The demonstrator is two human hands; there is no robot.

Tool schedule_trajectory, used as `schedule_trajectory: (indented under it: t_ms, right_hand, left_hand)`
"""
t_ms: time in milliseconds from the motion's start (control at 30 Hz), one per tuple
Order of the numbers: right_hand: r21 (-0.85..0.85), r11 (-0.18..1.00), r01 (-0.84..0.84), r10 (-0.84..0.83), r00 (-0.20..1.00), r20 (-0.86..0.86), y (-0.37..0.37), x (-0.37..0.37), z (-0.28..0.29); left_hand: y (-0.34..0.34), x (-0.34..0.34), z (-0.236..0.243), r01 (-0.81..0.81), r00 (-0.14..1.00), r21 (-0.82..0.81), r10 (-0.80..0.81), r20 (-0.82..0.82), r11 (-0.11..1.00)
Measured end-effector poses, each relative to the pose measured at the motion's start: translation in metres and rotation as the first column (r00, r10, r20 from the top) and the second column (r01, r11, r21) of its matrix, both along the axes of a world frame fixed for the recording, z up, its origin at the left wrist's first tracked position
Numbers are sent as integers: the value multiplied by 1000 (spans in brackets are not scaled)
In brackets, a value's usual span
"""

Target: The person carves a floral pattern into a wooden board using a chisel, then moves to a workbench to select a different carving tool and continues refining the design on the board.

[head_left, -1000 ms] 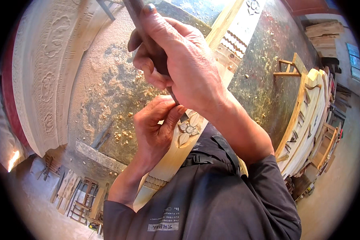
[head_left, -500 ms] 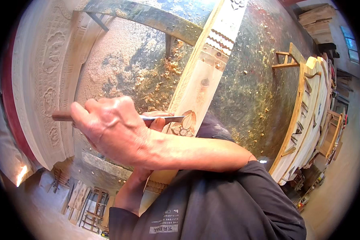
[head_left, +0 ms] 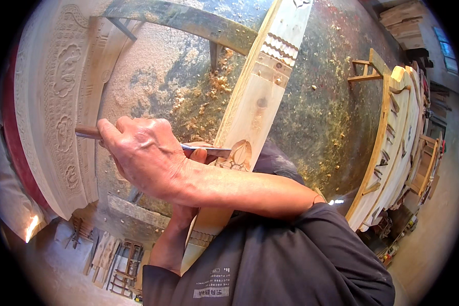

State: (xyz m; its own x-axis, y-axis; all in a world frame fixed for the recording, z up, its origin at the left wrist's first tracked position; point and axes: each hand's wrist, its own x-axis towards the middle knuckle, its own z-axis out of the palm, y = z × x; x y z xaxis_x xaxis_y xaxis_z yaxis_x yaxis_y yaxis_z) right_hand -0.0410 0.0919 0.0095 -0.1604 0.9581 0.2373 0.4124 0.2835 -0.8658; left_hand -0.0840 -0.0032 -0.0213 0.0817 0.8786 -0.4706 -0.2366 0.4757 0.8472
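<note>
My right forearm crosses over my left one from the right. My right hand (head_left: 146, 155) is closed around the wooden handle of a flat-bladed chisel (head_left: 220, 152). Its steel blade points right, with the tip at a carved flower (head_left: 241, 152) on a long pale wooden board (head_left: 257, 104). Beneath my right wrist, the fingers of my left hand (head_left: 200, 154) pinch the blade by the board's left edge; the rest of that hand is hidden. Part of the flower disappears behind my right forearm.
A dark bench frame (head_left: 188, 20) supports the board, which carries wavy carved bands. To the left stands a large carved panel (head_left: 89, 168). Wood shavings (head_left: 209, 97) litter the floor. On the right, a pale bench (head_left: 380, 148) holds several carving tools.
The chisel's tip has drawn back slightly to the left on the flower. Its handle end has risen and moved right with my right hand. Both hands keep their grip.
</note>
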Motion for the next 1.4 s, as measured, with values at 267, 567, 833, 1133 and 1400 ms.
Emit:
schedule_trajectory:
  t_ms: [267,567,833,1133,1400]
  right_hand:
    - [32,999,8,-7,998,-57,-3,6,2]
    - [84,994,-66,70,996,-52,-11,8,4]
    - [47,987,-157,159,986,-52,-19,4,-2]
    - [54,986,-160,161,987,-11,-20,6,-8]
    - [73,978,-193,193,981,12,-22,7,-8]
  left_hand:
    - [-4,8,10,-57,998,-27,56,-43,998]
    - [11,14,32,112,961,30,-100,-259,993]
    - [6,6,21,117,971,-25,-120,-207,993]
    - [3,4,11,96,985,-30,-99,-144,995]
    - [-6,2,3,91,986,-65,-99,-136,994]
